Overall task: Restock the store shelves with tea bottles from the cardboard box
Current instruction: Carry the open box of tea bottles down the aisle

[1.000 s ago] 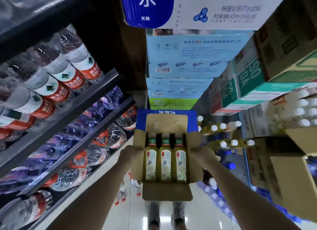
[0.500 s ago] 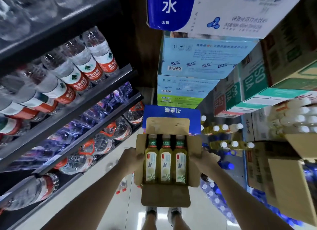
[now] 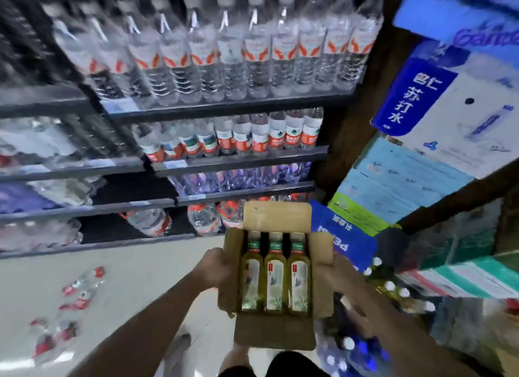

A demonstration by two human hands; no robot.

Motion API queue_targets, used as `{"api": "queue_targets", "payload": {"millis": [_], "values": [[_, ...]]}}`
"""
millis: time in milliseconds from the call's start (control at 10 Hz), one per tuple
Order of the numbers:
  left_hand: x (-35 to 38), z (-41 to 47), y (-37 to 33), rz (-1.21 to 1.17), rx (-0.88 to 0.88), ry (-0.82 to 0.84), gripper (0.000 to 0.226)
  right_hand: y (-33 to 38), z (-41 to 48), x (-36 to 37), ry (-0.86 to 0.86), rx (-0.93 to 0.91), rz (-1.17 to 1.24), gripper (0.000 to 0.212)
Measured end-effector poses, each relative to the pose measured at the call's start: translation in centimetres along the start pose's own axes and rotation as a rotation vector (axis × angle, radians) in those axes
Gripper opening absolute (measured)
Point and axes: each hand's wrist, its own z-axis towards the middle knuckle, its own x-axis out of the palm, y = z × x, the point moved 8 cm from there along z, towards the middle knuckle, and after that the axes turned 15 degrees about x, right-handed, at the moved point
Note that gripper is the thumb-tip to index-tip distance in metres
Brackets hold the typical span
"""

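We face water-stocked shelves (image 3: 241, 159) over a pale floor (image 3: 134, 275).
Our left hand (image 3: 217, 270) and right hand (image 3: 341, 275) grip the cardboard box (image 3: 276, 333) sides; three tea bottles (image 3: 275, 281) inside.

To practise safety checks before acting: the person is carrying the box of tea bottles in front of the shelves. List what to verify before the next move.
1. Left hand grips cardboard box: ok.
2. Right hand holds its other side: ok.
3. Three tea bottles lie snug inside: ok.
4. Shelf space for tea: cannot tell; shelves in view hold water bottles.
5. Floor clear: not ok; loose bottles lie left.
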Motion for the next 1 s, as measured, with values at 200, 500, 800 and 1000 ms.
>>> {"api": "queue_targets", "payload": {"millis": [200, 500, 800, 1000], "values": [[-5.0, -16.3, 6.6, -0.068, -0.065, -0.219, 0.037, 8.9, -9.6, 9.1, 0.069, -0.338, -0.245, 0.008], [-8.5, -43.1, 24.0, -0.259, -0.270, -0.527, 0.027, 12.9, -21.1, 35.1, 0.365, -0.489, -0.489, 0.030], [-14.0, -69.1, 40.7, -0.438, -0.419, -0.772, 0.021, 14.5, -36.5, 65.6, 0.507, -0.491, -0.749, 0.012], [-18.6, -81.8, 52.7, -0.525, -0.563, -0.852, 0.026, 17.3, -44.1, 85.5, 0.623, -0.520, -0.928, 0.017]]}}
